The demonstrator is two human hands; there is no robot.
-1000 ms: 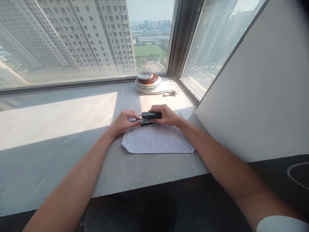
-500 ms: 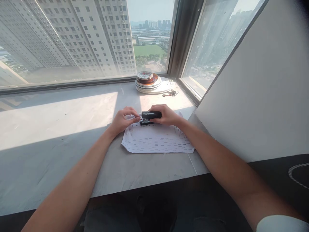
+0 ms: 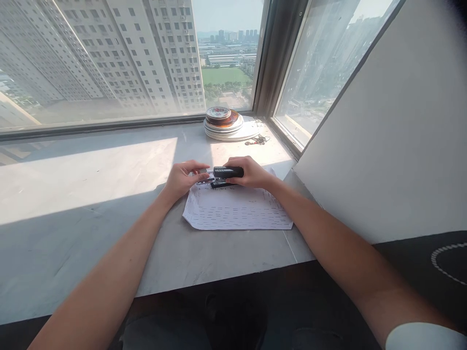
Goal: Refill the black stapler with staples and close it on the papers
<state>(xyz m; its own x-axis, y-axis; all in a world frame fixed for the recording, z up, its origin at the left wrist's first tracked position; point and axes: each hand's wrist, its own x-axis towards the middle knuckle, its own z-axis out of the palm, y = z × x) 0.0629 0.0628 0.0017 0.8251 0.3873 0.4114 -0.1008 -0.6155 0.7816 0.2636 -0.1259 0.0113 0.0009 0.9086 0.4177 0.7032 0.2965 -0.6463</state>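
My right hand [image 3: 246, 171] is wrapped around a black stapler [image 3: 228, 172], held tilted with its upper arm raised above the base. From the stapler's left end a shiny metal tray [image 3: 204, 182] sticks out. My left hand [image 3: 186, 177] is closed beside that end, thumb and fingers pinched. Between those fingertips shows a small grey piece [image 3: 203, 170] that looks like a strip of staples. Under both hands lies a white sheet of paper [image 3: 241, 214], its surface marked with many short dark dashes in rows; its far part is covered by the hands and stapler.
A stack of plates [image 3: 223, 125] stands by the window corner, with a small bunch of keys or chain [image 3: 258, 140] next to it. The grey stone sill [image 3: 91, 194] ends at a front edge near my lap. A white wall [image 3: 383, 126] rises on the right.
My left hand has shifted slightly left, away from the stapler's end. More of the metal tray now sticks out, and the grey piece shows between my fingers. My right hand has stayed in place.
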